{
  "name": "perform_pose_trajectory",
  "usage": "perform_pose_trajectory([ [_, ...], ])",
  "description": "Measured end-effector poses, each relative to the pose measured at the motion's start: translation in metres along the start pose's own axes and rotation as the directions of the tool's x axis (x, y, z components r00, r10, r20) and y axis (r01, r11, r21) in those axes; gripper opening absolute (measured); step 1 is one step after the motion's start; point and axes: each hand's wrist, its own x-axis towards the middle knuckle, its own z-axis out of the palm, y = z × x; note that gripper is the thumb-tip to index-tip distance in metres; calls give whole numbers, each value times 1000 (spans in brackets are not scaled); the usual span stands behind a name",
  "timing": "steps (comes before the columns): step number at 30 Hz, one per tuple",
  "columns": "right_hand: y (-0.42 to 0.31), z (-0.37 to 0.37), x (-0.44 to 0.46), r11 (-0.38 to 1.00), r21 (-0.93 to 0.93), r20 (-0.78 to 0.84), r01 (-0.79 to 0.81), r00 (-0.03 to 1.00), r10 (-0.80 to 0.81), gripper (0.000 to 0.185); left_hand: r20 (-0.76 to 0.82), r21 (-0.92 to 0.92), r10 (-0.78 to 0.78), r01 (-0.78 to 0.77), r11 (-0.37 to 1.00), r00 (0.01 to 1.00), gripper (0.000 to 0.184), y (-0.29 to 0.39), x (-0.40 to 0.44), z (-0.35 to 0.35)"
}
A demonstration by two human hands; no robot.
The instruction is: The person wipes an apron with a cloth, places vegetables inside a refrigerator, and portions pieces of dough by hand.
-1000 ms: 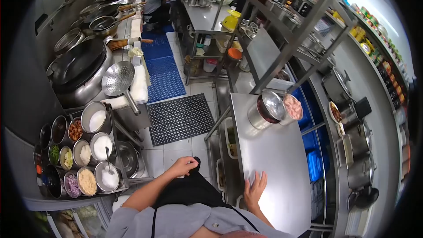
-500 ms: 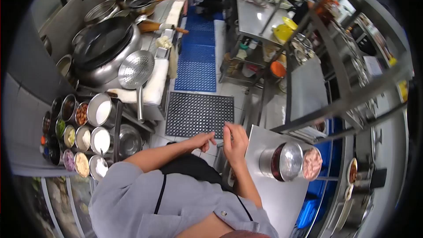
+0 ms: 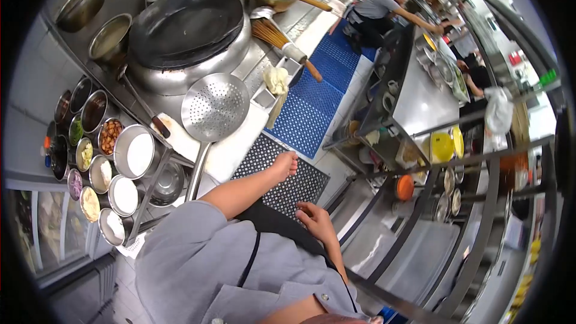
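My left hand point(image 3: 284, 166) is curled into a loose fist above the black perforated floor mat point(image 3: 315, 187), and nothing shows sticking out of it. Just in front of my apron is my right hand point(image 3: 316, 222), its fingers slightly bent and apart, holding nothing I can see. Ahead and left of my left hand, a large perforated skimmer point(image 3: 215, 107) lies with its handle toward me. Beyond it a black wok point(image 3: 186, 27) rests on a wide metal pot or ring. A bamboo brush point(image 3: 270, 33) lies beside the wok.
Steel pots of ingredients stand at the left, among them white powder point(image 3: 133, 151) and reddish-brown chunks point(image 3: 110, 135). A pale cloth point(image 3: 276, 81) hangs from a small metal container. Steel shelving rails point(image 3: 414, 219) run along my right. A co-worker point(image 3: 378, 13) bends at the far counter.
My view has turned left, bringing the wok and skimmer closer. My hands have moved apart. The left hand has curled into a fist, and the right hand's fingers have loosened.
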Motion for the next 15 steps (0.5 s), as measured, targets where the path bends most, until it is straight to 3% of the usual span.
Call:
perform_pose_trajectory([
  [5, 30, -60, 41, 980, -143, -108, -141, 986, 126, 38, -187, -158, 102, -133, 979, 977, 21, 45, 73, 11],
  [6, 28, -69, 50, 980, -146, -103, -134, 987, 120, 38, -300, -162, 118, -173, 971, 946, 22, 47, 92, 10],
  [9, 11, -96, 79, 981, -165, -122, -107, 989, 87, 38, -458, -127, 180, -265, 956, 871, 51, 59, 126, -4],
  [10, 12, -102, 91, 985, -158, -103, -66, 993, 50, 38, -467, -147, 183, -280, 949, 865, 62, 64, 126, -6],
  [11, 17, -108, 102, 988, -151, -103, -34, 994, 19, 38, -409, -155, 123, -201, 967, 904, 77, 74, 119, -10],
  [12, 20, -116, 114, 990, -144, -111, -1, 994, -15, 38, -419, -128, 249, -329, 936, 873, 87, 77, 133, -16],
  [13, 18, -126, 125, 984, -176, -93, -15, 996, -1, 38, -407, -77, 219, -272, 959, 887, 79, 88, 124, -15],
  [14, 16, -135, 136, 979, -205, -56, -20, 998, 8, 38, -383, 37, 365, -380, 924, 849, 59, 77, 155, -35],
  [15, 15, -146, 150, 979, -204, 0, -22, 1000, 23, 39, -363, 83, 320, -312, 946, 875, 33, 81, 157, -39],
])
